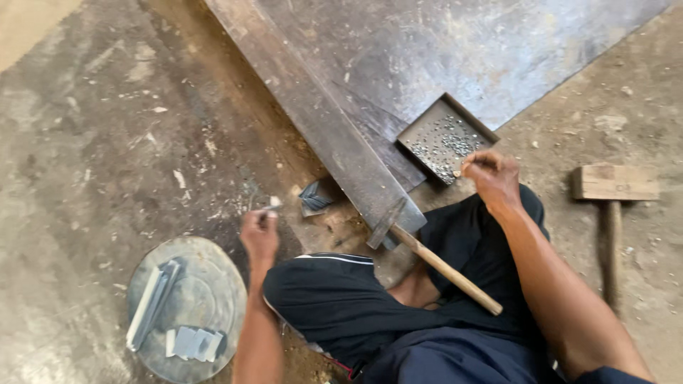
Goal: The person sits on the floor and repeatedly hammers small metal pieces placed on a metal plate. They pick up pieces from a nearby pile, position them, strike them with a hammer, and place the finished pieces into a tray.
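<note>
I saw a small metal piece (pixel 271 206) pinched tight in the left hand (pixel 259 233), held just left of the long metal beam (pixel 334 135). The right hand (pixel 493 176) pinched a tiny rivet (pixel 457 173) at the edge of the rivet tray (pixel 445 139), right of the beam. Nothing looked joined yet. More cut pieces (pixel 192 343) waited on the round plate (pixel 213 284), well left of the beam.

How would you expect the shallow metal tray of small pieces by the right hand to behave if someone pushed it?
The tray sits flat on the metal sheet, so it would probably slide, not tip. Its low walls suggest the loose small pieces could scatter if it is jolted.
</note>
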